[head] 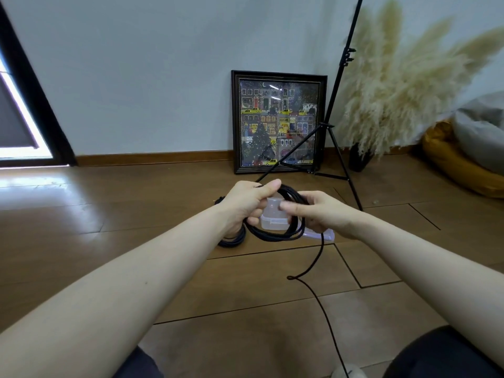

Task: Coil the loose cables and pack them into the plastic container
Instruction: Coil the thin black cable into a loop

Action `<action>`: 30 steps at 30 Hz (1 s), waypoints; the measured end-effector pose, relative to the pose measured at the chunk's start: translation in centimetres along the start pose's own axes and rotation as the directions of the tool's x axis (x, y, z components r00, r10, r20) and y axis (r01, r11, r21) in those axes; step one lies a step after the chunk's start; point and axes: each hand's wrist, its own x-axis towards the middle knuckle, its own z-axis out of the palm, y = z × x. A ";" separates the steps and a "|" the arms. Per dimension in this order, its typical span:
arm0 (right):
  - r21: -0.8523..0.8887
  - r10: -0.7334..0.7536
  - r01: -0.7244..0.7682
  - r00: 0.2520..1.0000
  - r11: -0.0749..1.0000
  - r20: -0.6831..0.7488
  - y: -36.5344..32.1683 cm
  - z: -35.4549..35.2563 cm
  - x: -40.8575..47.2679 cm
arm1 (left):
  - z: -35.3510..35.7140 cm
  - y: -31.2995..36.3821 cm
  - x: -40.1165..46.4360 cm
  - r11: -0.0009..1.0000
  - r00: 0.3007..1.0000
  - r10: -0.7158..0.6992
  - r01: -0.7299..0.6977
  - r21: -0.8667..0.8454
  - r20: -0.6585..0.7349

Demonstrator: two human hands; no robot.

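The left hand point(245, 199) grips a bundle of black cable point(275, 236) that is wound in several loops, with the thumb lying on top of the strands and the fingers curled around them. The right hand point(317, 212) pinches the same loops on their right side, between its thumb and curled fingers. The loops hang in the air in front of the clear plastic container point(274, 221), which stands on the wooden floor point(109, 227) between the two hands. A flat clear lid point(324, 234) lies just beside the container, on its right. From the right hand one loose strand point(320, 298) drops down to the floor and runs toward the person. Another dark cable coil point(231, 241) lies on the floor under the left wrist. A framed picture point(278, 121) leans against the wall behind.
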 end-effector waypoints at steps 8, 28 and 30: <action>-0.052 -0.002 0.005 0.999 0.999 0.043 0.5 -0.5 0.2 | -0.9 -0.4 0.6 0.997 0.995 -0.035 0.029 -0.066 -0.095; -0.309 -0.147 0.064 0.957 0.949 -0.252 1.2 0.4 1.0 | -0.3 -0.7 0.8 0.976 0.987 0.158 -0.160 0.147 0.024; -0.281 -0.154 0.078 0.954 0.957 -0.258 1.2 0.4 1.0 | -0.3 -0.8 0.7 0.967 0.977 0.212 -0.213 0.142 0.022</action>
